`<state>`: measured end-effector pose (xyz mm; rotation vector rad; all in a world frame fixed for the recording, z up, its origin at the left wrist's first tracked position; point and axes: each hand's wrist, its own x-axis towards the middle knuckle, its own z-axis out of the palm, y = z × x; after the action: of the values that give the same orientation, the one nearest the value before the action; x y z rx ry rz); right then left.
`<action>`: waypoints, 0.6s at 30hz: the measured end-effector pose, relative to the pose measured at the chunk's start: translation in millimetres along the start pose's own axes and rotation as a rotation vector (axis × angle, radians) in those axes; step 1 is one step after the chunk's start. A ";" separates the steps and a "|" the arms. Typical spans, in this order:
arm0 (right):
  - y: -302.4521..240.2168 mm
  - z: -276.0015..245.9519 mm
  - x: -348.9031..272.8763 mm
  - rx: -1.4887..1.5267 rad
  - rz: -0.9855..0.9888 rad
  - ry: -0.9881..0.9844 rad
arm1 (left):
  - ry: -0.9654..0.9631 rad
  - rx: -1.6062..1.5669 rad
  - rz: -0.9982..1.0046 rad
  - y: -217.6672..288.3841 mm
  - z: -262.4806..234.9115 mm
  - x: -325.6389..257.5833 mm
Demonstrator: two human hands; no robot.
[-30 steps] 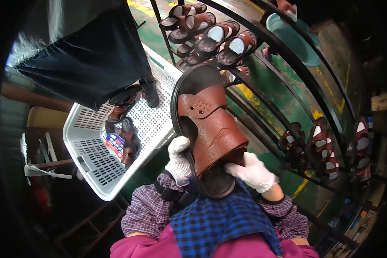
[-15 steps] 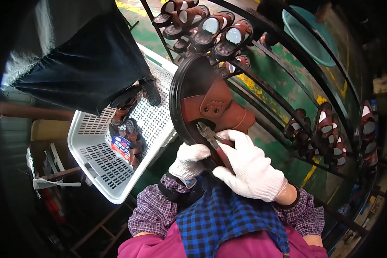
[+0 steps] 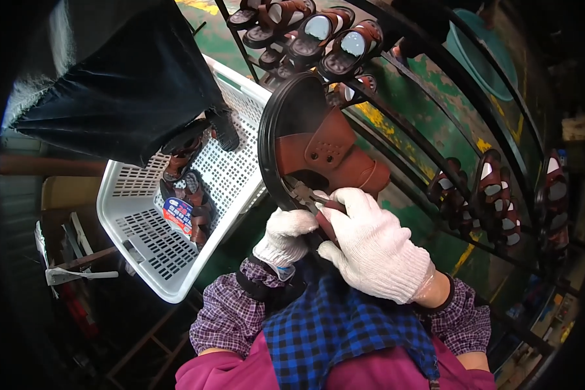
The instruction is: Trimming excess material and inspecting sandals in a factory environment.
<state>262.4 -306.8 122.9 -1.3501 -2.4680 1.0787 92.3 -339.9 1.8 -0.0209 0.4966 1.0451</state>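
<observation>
A brown leather sandal [image 3: 335,146] with a black sole and footbed is held up in front of me, its dark toe or heel end pointing away. My left hand [image 3: 285,240], in a white knit glove, is closed on the sandal's near-left edge. In my right hand [image 3: 378,250], also gloved in white, are cutting pliers [image 3: 322,205] with red handles. Their metal jaws touch the inner edge of the sandal, where the brown upper meets the sole. Whether the jaws grip anything there is too small to tell.
At left stands a white perforated plastic basket [image 3: 185,286] with sandals [image 3: 192,188] in it. Dark cloth [image 3: 123,91] hangs over its far side. Black metal racks [image 3: 429,140] carry several more sandals [image 3: 352,49] ahead and at right. A teal basin [image 3: 484,55] sits beyond them.
The plier jaws have shifted slightly left and down along the sandal's inner edge, and the handles have drawn closer together. The sandal has tilted slightly; the left hand keeps its hold.
</observation>
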 end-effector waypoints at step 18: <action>62.0 -3.1 -16.8 0.964 0.143 0.403 | 0.018 -0.245 0.182 0.9 -24.5 9.3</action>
<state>316.1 -296.9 89.0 -1.2209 -1.2659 1.5306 85.9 -337.9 -23.6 -0.2057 0.3891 1.2811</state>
